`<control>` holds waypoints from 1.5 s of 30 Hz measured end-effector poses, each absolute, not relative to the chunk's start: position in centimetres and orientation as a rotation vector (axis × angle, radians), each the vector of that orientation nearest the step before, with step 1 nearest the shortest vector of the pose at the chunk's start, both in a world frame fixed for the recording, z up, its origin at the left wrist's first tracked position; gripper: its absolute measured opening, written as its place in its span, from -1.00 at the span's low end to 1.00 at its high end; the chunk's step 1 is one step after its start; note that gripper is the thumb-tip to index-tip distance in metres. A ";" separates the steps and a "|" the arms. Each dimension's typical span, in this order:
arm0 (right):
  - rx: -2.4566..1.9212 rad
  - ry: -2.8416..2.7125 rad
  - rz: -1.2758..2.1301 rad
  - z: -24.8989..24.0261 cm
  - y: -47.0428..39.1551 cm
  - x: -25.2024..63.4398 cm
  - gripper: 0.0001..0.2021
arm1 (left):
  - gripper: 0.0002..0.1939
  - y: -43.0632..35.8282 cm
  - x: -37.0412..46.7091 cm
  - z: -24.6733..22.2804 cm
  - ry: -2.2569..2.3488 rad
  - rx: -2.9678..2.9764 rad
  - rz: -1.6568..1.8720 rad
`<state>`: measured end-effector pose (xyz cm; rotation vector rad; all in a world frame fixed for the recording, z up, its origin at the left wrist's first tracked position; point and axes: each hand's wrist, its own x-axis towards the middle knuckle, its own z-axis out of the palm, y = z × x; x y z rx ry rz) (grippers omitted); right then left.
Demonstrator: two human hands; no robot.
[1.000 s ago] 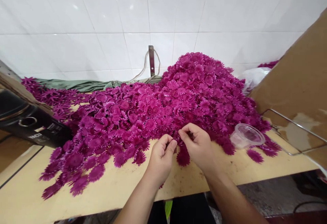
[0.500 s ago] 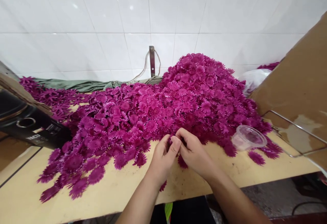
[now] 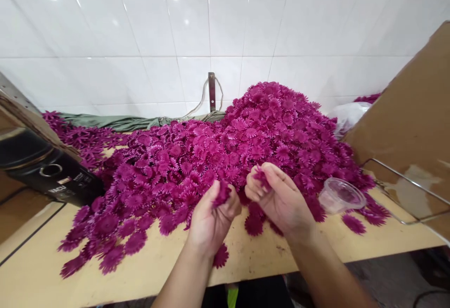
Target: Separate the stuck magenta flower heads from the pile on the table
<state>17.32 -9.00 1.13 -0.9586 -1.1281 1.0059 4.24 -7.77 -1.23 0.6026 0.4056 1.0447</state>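
Between the thumb and fingers of my left hand (image 3: 213, 216) is a magenta flower head (image 3: 222, 193), pinched just in front of the heap. My right hand (image 3: 281, 198), a little apart to the right, grips another magenta flower piece (image 3: 262, 177) by the fingertips. Whether these are single or layered pieces I cannot tell. Behind both hands spreads a large heap of magenta artificial flower heads (image 3: 211, 148), piled highest at the right. One loose flower head (image 3: 221, 256) lies on the table below my left hand.
A clear plastic cup (image 3: 341, 196) lies tilted at the heap's right, beside a metal wire frame (image 3: 404, 184) and a cardboard box (image 3: 404, 111). At left stands a black cylindrical container (image 3: 59, 172). Green cloth (image 3: 116, 123) runs along the tiled wall (image 3: 158, 22) behind the table (image 3: 140, 280).
My hands were together at the heap's front edge. They have moved apart, left hand to the left and right hand to the right, each now showing a magenta piece. The view has tilted slightly upward.
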 end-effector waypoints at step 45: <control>-0.600 -1.274 1.822 -1.4 -13.5 16.2 -0.55 | -0.54 -9.1 3.2 -0.8 0.392 0.745 0.820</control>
